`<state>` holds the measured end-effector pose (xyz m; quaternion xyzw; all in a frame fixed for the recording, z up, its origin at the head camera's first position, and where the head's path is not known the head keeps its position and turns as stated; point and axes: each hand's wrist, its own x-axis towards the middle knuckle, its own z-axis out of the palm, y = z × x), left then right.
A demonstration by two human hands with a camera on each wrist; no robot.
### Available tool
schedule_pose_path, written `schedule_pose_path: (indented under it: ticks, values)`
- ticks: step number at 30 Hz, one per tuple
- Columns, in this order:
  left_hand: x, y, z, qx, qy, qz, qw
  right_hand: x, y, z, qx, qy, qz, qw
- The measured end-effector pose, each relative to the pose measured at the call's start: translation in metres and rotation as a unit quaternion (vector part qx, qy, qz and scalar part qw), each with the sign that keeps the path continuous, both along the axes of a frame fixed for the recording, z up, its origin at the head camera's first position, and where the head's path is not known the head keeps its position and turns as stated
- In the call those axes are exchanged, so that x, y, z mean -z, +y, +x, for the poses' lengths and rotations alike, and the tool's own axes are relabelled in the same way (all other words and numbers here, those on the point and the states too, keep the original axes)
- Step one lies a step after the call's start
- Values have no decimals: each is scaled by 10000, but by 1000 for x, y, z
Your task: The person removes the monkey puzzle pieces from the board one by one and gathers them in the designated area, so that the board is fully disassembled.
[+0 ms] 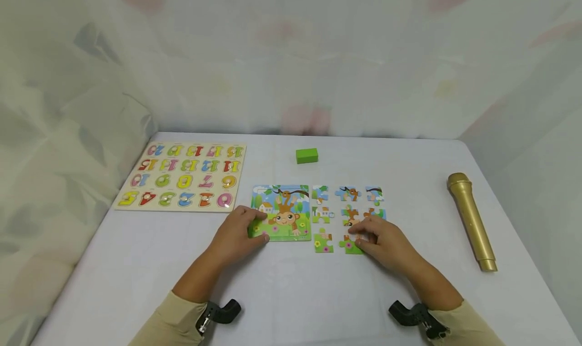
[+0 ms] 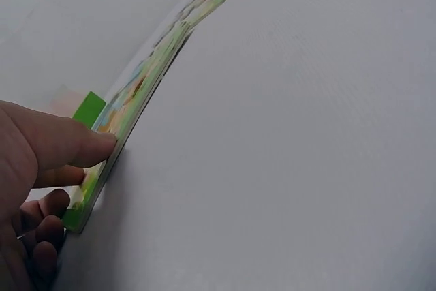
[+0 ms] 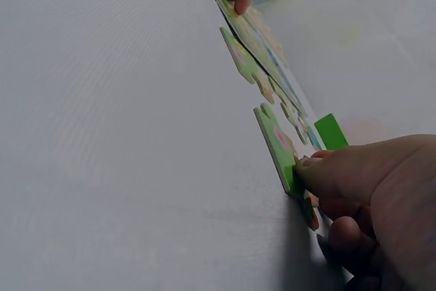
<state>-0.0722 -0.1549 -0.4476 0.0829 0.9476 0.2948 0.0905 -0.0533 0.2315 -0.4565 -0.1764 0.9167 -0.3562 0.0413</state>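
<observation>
A monkey picture puzzle board (image 1: 284,219) lies flat with my left hand (image 1: 238,232) at its left side; thumb and index finger rest on the board's face. To its right, jigsaw pieces lie in loose rows. My right hand (image 1: 384,242) is over the lower right of them, its thumb and index finger pinching a green-bottomed jigsaw piece (image 1: 351,247) that lies on the table. In the right wrist view the thumb sits on the edge of this green piece (image 3: 276,151). Another piece lies partly hidden under the hand.
A wooden number board (image 1: 179,177) with several coloured numerals lies at the back left. Behind the puzzle stands a green block (image 1: 306,155). A gold microphone-shaped tube (image 1: 473,222) lies on the right of the white-covered table (image 1: 300,290). Cloth walls rise behind and beside it.
</observation>
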Motion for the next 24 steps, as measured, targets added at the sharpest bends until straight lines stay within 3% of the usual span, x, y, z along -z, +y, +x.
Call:
schedule_pose_path:
  ticks: [5,12,18,24]
  values:
    - [-2,0,1,91,59,-196,9997,3,2,0,-17,146,-237,9996]
    - [-8,3,-1,334,411,-420,9977,-5,4,-4,-212,-109,-717,9971]
    - [-8,10,-6,786,822,-343,9929,-19,-9,-22,-552,-419,-752,9948]
    - [-6,20,-11,967,826,-512,9906,-27,-34,-44,-1150,-745,-802,9873]
